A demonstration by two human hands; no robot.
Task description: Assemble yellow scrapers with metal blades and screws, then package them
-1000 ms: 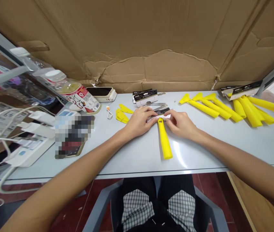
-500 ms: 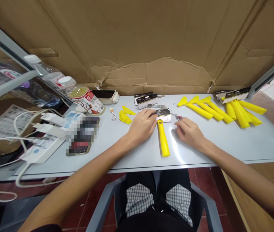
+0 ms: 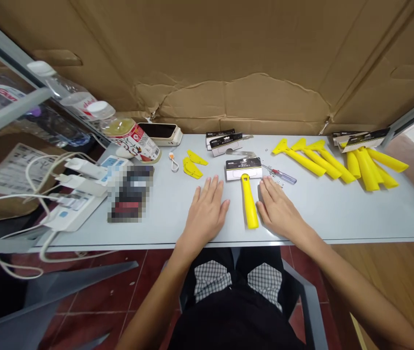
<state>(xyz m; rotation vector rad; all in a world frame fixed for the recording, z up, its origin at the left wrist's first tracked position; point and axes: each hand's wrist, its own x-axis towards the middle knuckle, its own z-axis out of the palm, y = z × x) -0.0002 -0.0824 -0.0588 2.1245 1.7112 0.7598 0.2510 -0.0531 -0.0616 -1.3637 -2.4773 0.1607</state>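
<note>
So, outfit rundown: plain black top (image 3: pixel 236 321), pretty loose over the lap. Below that it's black bottoms (image 3: pixel 258 257) with a black-and-white checked panel on each leg, the left panel (image 3: pixel 212 279) and the right panel (image 3: pixel 265 281) sorta matching. Small grid pattern, and both narrow to a blunt point toward the knees. Can't really make out seams or the fabric type. Left hand (image 3: pixel 207 209) and right hand (image 3: pixel 279 210) are both bare, forearms too.
</note>
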